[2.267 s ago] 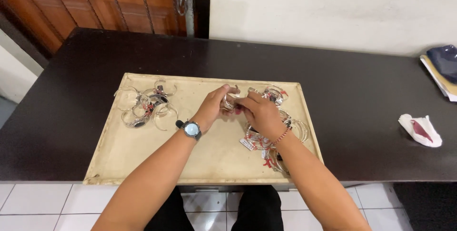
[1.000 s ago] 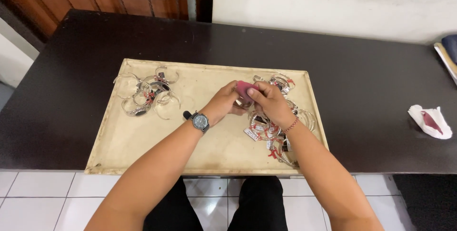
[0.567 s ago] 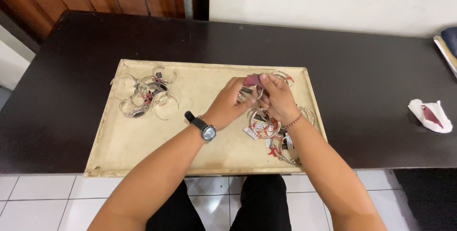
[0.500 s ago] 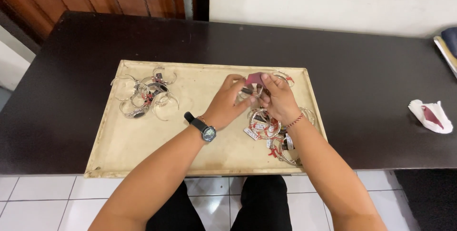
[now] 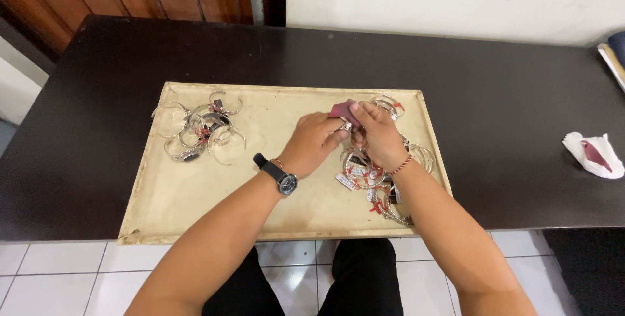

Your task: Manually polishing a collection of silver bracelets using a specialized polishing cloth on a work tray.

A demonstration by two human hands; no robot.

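A beige tray lies on a dark table. Both my hands meet over its right half. My right hand pinches a small maroon cloth against a silver bangle. My left hand, with a black wristwatch on the wrist, grips that bangle from the left. Under and to the right of my hands lies a pile of silver bangles with tags and red threads. A second pile of silver bangles sits at the tray's left end.
A crumpled white tissue with a maroon piece on it lies on the table at the right. Books or a folder poke in at the right edge. A wooden door and a white wall stand behind. White floor tiles show below the table's front edge.
My hands have stayed together over the right pile and shifted slightly up the tray. The maroon cloth came into view between my fingers about a second ago and keeps rubbing the bangle.
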